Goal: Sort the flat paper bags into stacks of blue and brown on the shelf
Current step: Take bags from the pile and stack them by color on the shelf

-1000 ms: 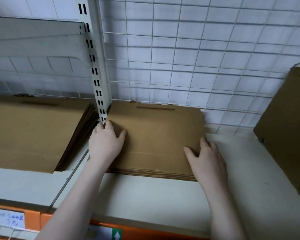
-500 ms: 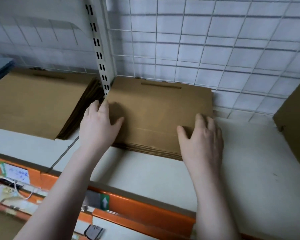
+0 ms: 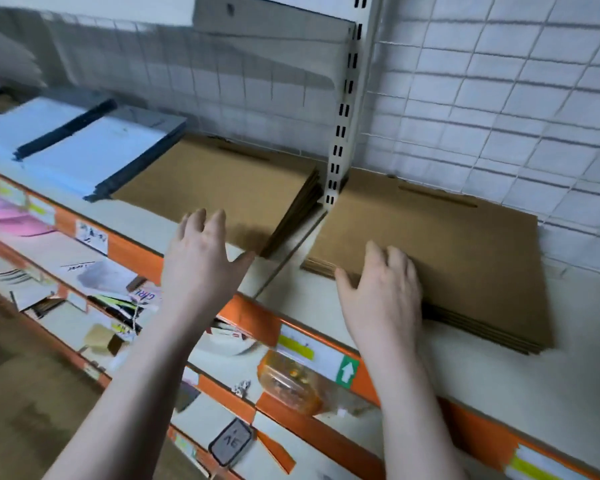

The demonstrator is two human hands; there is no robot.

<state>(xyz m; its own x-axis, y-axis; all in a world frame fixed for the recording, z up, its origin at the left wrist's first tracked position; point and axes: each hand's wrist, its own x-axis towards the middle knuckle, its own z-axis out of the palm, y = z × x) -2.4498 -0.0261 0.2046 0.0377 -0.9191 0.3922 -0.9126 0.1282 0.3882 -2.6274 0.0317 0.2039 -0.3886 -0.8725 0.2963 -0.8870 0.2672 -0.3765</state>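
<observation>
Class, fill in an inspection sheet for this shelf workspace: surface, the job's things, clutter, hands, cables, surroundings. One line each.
Surface: pale shelf with an orange front edge.
Job's things: right brown stack; left brown stack beyond the upright; blue stack further left, blurred.
Clutter: mixed papers and an orange container on the lower shelves.
Hands: left hand open above the shelf edge; right hand flat on the right brown stack's front corner.
Cables: nothing seen.
Surroundings: white wire grid, slotted upright.

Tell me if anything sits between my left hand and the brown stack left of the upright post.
Nothing visible does. The left hand hovers open over the brown stack; only bare shelf lies beside it.
</observation>
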